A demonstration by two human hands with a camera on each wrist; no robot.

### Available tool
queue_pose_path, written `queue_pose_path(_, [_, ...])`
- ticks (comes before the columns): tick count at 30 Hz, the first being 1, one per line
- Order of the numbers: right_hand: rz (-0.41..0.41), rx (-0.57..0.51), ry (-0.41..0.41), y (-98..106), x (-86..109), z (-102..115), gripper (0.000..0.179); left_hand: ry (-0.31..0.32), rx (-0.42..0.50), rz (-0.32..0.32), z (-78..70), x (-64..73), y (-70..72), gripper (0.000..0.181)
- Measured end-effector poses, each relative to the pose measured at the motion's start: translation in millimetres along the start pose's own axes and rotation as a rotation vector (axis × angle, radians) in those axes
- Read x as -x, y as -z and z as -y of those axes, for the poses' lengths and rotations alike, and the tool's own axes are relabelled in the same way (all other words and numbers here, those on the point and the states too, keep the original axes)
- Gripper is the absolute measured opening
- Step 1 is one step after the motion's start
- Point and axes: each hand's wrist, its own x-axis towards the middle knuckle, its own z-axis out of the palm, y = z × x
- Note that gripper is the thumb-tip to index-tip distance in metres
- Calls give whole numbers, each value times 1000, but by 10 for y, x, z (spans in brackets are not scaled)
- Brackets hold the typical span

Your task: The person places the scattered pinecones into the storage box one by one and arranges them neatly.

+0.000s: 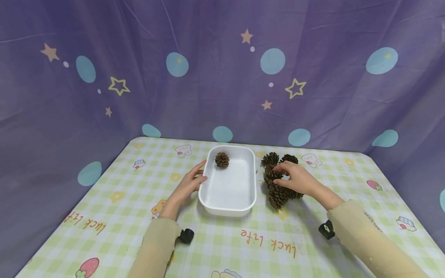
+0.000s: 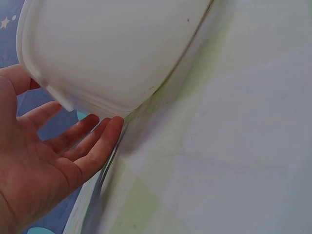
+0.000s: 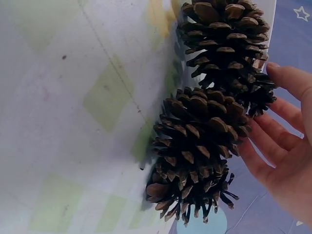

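Observation:
A white rectangular tray (image 1: 227, 212) stands on the table with one pine cone (image 1: 222, 160) in its far left corner. My left hand (image 1: 187, 187) touches the tray's left side with spread fingers, the fingertips against its outer wall in the left wrist view. To the right of the tray lies a pile of pine cones (image 1: 278, 196). Over this pile is my right hand (image 1: 297, 178), thumb and index finger apart at the right side of a pine cone (image 1: 271, 177). Larger cones (image 3: 202, 131) partly hide its fingertips in the right wrist view, and no firm grip shows.
A green-and-white checked cloth (image 1: 264, 231) with printed figures covers the table. Behind it and at both sides hangs a purple curtain (image 1: 215, 100) with stars and blue ovals. The tray stands left of the cone pile, with a narrow gap between them.

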Motion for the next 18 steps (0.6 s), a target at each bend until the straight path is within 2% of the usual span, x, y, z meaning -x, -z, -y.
queue_pose_path(18, [-29,5,15,47,-66,96,37,-7,-3,5,-8,8,7,61])
